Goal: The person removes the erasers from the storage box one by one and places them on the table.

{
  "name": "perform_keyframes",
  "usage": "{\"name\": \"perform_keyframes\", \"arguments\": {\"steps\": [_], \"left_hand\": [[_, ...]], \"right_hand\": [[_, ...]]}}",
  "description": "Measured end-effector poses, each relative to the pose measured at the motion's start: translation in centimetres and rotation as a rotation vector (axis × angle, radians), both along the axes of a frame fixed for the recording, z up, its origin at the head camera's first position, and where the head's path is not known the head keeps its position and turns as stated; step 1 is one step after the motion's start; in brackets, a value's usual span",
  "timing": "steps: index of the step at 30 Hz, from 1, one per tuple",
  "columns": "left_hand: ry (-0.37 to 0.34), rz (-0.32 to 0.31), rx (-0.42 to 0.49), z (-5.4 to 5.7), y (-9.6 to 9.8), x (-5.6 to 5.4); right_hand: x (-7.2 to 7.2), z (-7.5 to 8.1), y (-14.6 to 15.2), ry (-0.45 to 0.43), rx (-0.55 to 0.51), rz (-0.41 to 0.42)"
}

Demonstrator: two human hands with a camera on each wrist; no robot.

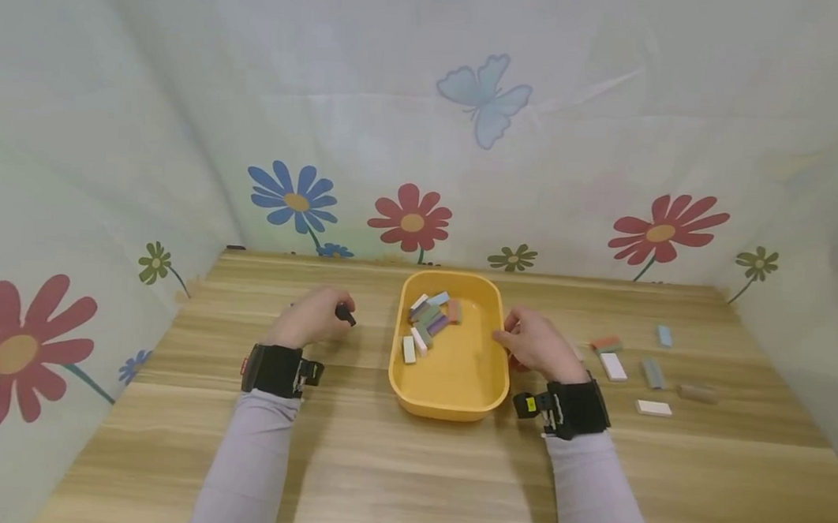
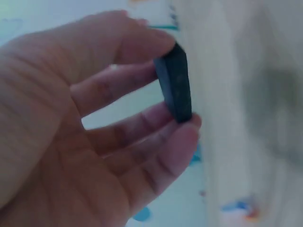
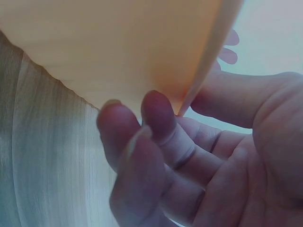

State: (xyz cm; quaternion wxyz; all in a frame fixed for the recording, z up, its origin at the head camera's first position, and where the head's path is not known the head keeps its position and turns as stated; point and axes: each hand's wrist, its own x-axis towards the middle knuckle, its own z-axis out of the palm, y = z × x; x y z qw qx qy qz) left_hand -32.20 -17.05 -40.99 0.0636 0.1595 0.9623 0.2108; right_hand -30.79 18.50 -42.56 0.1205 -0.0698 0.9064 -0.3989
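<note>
A yellow plastic bin [image 1: 448, 381] sits mid-table with several small coloured blocks [image 1: 430, 319] heaped toward its back left. My right hand [image 1: 539, 345] pinches the bin's right wall, thumb inside the rim and fingers outside. The right wrist view shows those fingers curled under the edge of the bin wall [image 3: 118, 56]. To the left of the bin, my left hand [image 1: 314, 318] holds a small black block [image 2: 177, 82] between thumb and fingertips, close over the table in the head view.
On the table right of my right hand lie loose blocks: an orange-and-green pair [image 1: 607, 344], two white ones [image 1: 613, 366], a grey-green one [image 1: 652, 374], a brown one [image 1: 697, 393] and a light blue one [image 1: 664, 336]. A flower-printed curtain [image 1: 574, 143] stands behind the table.
</note>
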Motion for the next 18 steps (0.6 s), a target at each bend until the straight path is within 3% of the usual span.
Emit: {"name": "perform_keyframes", "arguments": {"steps": [6, 18], "left_hand": [[-0.029, 0.128, -0.036, -1.6, -0.7, -0.3], [-0.029, 0.18, -0.045, -2.8, -1.4, 0.4]], "right_hand": [[0.2, 0.3, 0.5, 0.0, 0.007, 0.007], [0.2, 0.4, 0.2, 0.01, 0.01, 0.019]]}}
